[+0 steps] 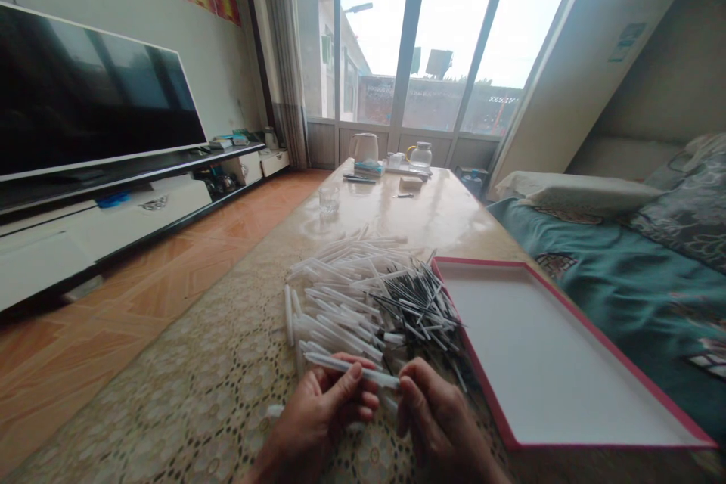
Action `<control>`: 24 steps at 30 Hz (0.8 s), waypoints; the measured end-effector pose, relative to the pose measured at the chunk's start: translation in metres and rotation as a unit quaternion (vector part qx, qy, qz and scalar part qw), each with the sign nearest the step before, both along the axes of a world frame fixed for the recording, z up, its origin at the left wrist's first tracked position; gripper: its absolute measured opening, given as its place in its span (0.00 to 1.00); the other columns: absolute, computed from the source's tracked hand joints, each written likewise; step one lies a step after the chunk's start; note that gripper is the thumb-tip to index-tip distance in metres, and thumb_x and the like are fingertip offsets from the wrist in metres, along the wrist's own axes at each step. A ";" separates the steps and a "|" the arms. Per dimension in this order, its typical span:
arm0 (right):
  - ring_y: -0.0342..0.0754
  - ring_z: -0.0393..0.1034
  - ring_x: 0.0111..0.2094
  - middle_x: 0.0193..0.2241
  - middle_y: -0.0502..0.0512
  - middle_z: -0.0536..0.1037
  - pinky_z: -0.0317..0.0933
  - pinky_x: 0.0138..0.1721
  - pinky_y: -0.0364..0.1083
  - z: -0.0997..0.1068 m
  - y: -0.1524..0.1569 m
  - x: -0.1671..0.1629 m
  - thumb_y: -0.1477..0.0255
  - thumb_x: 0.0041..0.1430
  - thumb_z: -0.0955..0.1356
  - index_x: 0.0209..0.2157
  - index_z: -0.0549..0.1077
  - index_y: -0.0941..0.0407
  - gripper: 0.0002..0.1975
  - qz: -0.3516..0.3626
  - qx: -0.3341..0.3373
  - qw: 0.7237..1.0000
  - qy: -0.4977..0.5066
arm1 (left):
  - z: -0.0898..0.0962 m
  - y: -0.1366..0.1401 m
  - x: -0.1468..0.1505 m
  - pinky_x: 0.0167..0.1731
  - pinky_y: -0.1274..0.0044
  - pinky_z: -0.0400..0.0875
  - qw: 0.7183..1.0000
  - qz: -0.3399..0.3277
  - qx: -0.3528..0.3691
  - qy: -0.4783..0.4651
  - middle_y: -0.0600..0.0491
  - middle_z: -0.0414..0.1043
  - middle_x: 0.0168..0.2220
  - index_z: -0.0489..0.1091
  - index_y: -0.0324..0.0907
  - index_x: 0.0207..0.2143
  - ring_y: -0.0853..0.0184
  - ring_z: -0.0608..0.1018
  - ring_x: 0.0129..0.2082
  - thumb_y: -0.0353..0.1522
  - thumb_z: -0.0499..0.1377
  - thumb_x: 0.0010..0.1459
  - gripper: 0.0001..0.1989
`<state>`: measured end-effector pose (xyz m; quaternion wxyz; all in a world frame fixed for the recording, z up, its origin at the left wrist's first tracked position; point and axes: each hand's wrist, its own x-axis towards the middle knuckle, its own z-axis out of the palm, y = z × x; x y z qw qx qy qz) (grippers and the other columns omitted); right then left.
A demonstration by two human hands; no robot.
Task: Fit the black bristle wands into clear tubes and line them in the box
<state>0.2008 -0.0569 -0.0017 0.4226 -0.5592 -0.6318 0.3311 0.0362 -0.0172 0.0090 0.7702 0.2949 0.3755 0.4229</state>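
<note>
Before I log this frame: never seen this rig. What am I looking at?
There's no machine here, just a person's two bare hands. The one picture comes from a camera worn on the head, looking forward and down.

The left hand and right hand together hold at least one slim whitish tube, the right at its end.

On the patterned table lie a heap of whitish tubes, a heap of thin dark rods, and a shallow pink-rimmed tray at right. Farther off stand a clear glass and a glass pitcher.
</note>
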 end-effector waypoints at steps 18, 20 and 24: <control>0.43 0.65 0.26 0.24 0.49 0.70 0.55 0.28 0.39 0.001 0.002 0.009 0.65 0.66 0.57 0.30 0.67 0.56 0.15 0.025 0.046 0.995 -0.082 | 0.017 -0.005 -0.005 0.34 0.72 0.74 0.958 0.000 0.199 0.204 0.51 0.75 0.33 0.67 0.41 0.48 0.64 0.78 0.31 0.34 0.63 0.53 0.19; 0.43 0.63 0.24 0.23 0.48 0.69 0.54 0.26 0.39 0.002 0.002 0.013 0.63 0.66 0.57 0.31 0.67 0.56 0.16 -0.020 0.042 0.996 -0.076 | 0.027 -0.009 -0.015 0.40 0.71 0.73 0.906 -0.003 0.292 0.308 0.51 0.74 0.39 0.67 0.45 0.47 0.63 0.77 0.38 0.33 0.58 0.56 0.15; 0.43 0.62 0.23 0.21 0.48 0.67 0.53 0.25 0.40 0.002 0.002 0.015 0.61 0.65 0.57 0.29 0.67 0.56 0.18 -0.075 0.048 0.994 -0.067 | 0.032 -0.018 -0.045 0.44 0.70 0.71 0.737 -0.154 0.488 0.443 0.52 0.72 0.45 0.71 0.51 0.42 0.58 0.73 0.45 0.30 0.64 0.46 0.18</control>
